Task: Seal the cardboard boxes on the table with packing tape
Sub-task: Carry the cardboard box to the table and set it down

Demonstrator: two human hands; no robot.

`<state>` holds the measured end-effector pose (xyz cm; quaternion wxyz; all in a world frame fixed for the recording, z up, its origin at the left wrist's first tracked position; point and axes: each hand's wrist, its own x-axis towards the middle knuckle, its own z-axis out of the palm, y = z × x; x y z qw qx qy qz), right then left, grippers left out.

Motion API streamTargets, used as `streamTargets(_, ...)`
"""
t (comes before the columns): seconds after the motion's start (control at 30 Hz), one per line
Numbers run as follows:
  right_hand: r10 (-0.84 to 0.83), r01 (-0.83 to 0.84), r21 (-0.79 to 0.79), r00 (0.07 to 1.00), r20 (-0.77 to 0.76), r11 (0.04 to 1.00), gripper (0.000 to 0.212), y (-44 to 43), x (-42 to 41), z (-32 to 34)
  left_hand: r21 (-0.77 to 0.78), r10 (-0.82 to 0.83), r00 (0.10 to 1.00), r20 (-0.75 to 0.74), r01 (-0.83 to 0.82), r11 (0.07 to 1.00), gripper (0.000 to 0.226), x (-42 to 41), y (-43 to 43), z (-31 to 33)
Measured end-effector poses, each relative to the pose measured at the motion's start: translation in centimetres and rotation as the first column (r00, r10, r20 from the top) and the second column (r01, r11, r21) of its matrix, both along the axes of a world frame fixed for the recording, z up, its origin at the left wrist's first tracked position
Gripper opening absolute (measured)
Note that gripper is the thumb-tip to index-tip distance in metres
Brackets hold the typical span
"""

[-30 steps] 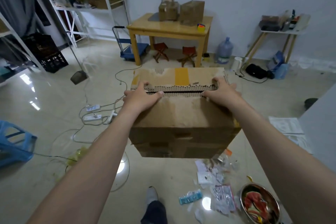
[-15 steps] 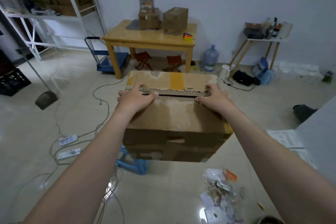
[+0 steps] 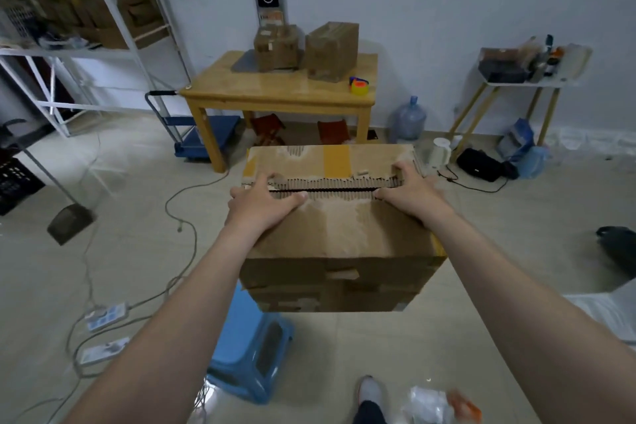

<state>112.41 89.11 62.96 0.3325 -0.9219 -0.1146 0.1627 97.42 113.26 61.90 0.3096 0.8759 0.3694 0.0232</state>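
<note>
Two-handed: carried the cardboard box (image 3: 337,234) clear of the floor (image 3: 481,217), above a blue plastic stool (image 3: 251,354) and well short of the counter (image 3: 275,93). Gripped it with the left hand (image 3: 261,201) and the right hand (image 3: 409,194) at either end of the unsealed top seam, fingers bent over the far flap and thumbs pressed on the near one, clamped on the torn edges.

Seemingly hung the whole load from worn, ragged flaps; risked tearing or folding them and dropping the box. Risked tripping on the cables (image 3: 179,217) and power strips (image 3: 106,315) trailing over glossy tiles, or kicking the stool, partly hidden under the box. Would need a bare patch on the counter in front of the two smaller boxes (image 3: 275,48) (image 3: 332,52); could knock the orange tape dispenser (image 3: 359,85) off the front right corner if set down carelessly.

Noted elsewhere: white metal shelving (image 3: 137,45) stacked with cartons at left, a blue hand truck (image 3: 206,138) beside the counter, a water jug (image 3: 407,120), a cluttered white side table (image 3: 526,83) at right, litter (image 3: 437,403) near one shoe (image 3: 370,392).
</note>
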Motion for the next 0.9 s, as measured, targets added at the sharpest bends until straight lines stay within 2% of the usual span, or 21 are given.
streamTargets(0.1, 0.038, -0.038, -0.015, 0.999, -0.035, 0.999, 0.078, 2.6, 7.3, -0.4, -0.033, 0.047, 0.998, -0.048, -0.049, 0.998, 0.097, 6.7, 2.2, -1.0)
streamTargets(0.23, 0.080, -0.082, -0.041, 0.995, -0.058, 0.996, 0.091, 6.1, 16.1, 0.4, -0.061, 0.070, 0.995, -0.073, -0.075, 0.995, 0.099, 15.0, 5.1, -0.5)
streamTargets(0.3, 0.118, -0.120, -0.032, 0.992, -0.050, 0.992, 0.086, 7.9, 20.1, 0.9, -0.080, 0.087, 0.994, -0.060, -0.092, 0.993, 0.100, 18.6, 6.7, 0.0)
streamTargets(0.57, 0.173, -0.174, -0.029, 0.985, -0.010, 0.984, 0.080, 17.0, 32.3, 3.0, -0.086, 0.185, 0.982, 0.023, -0.182, 0.979, 0.080, 29.4, 15.0, 1.4)
streamTargets(0.67, 0.173, -0.173, -0.033, 0.985, -0.002, 0.984, 0.082, 21.3, 36.1, 2.6, -0.050, 0.213, 0.977, 0.011, -0.212, 0.976, 0.082, 33.3, 18.8, 0.5)
streamTargets(0.9, 0.151, -0.156, -0.097, 0.987, -0.055, 0.983, 0.085, 34.1, 46.8, -0.4, -0.077, 0.187, 0.982, -0.022, -0.188, 0.979, 0.083, 44.1, 31.7, -3.0)
